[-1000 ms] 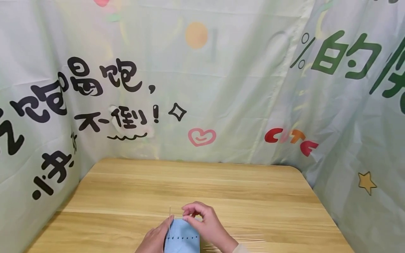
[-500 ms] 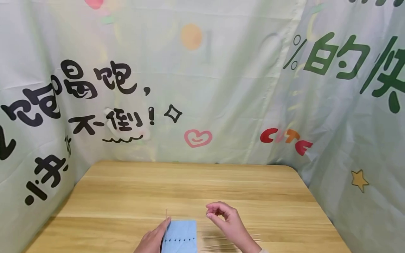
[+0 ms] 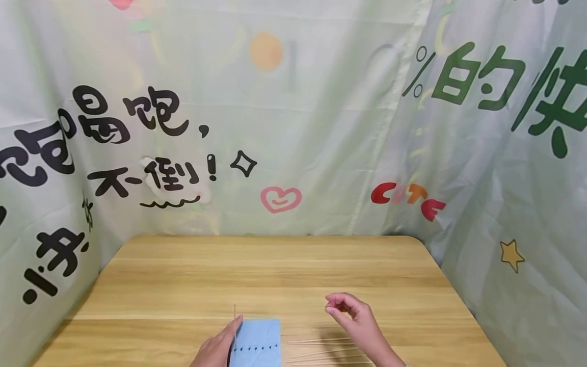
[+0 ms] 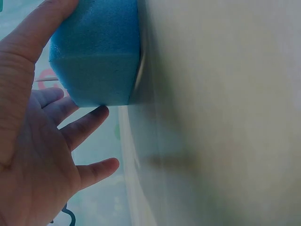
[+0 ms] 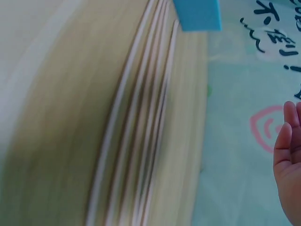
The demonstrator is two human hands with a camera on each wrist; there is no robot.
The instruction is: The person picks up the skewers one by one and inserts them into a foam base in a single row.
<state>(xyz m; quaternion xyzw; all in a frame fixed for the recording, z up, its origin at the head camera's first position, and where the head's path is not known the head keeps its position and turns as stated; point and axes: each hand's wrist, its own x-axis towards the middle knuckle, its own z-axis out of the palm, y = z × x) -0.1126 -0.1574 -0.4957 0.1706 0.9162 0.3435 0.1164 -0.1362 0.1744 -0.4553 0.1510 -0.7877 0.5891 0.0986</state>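
A blue block (image 3: 257, 334) sits on the wooden table (image 3: 275, 270), low in the head view, with a row of dark dots (image 3: 256, 348) across it. The left hand (image 3: 215, 349) rests against its left side, fingers spread and mostly straight, thumb on the block too. One thin stick (image 3: 235, 313) points upward at the block's left edge. The right hand (image 3: 355, 318) hangs above the table, fingers loosely bent towards the thumb, apparently holding nothing, though its fingertips are small in view. More sticks (image 3: 316, 342) lie beneath it, right of the block.
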